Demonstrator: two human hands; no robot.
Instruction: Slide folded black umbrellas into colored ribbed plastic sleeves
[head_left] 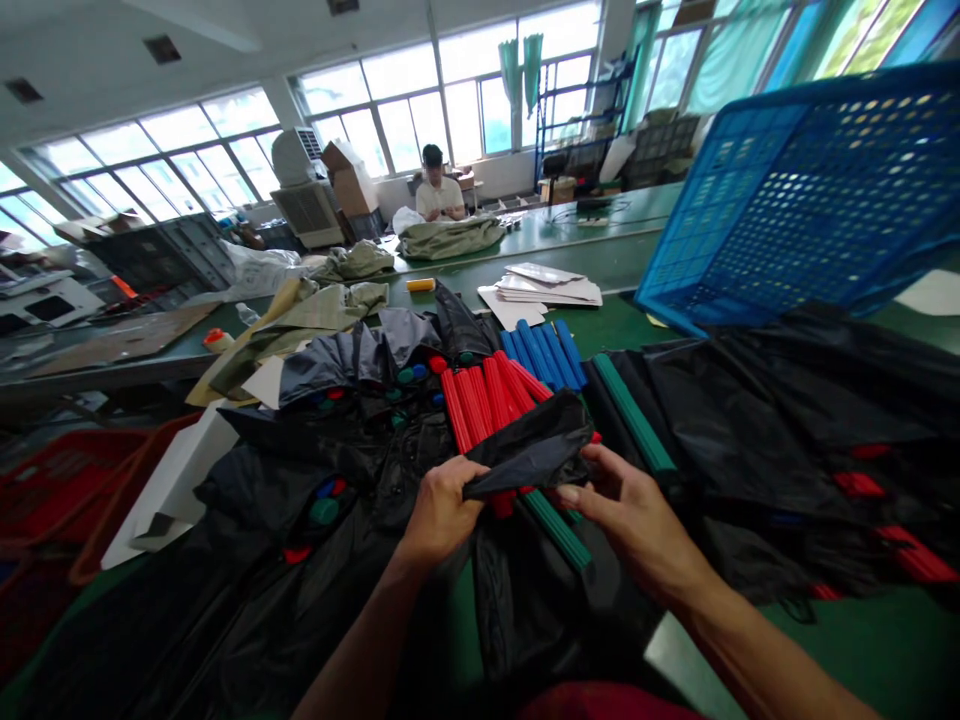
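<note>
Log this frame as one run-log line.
left hand: grips black fabric | right hand: pinches black fabric | beside: red ribbed tubes; blue ribbed tubes; green ribbed tube

Bare forearms (757,645), and apparently a dark red top (604,703).

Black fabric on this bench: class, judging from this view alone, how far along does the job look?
Looks done: red tubes and blue tubes lie in neat side-by-side rows. In hand: a black bundle, gripped by the left hand and pinched by the right hand. Left: loose black fabric lies spread out, beside a green tube.
</note>
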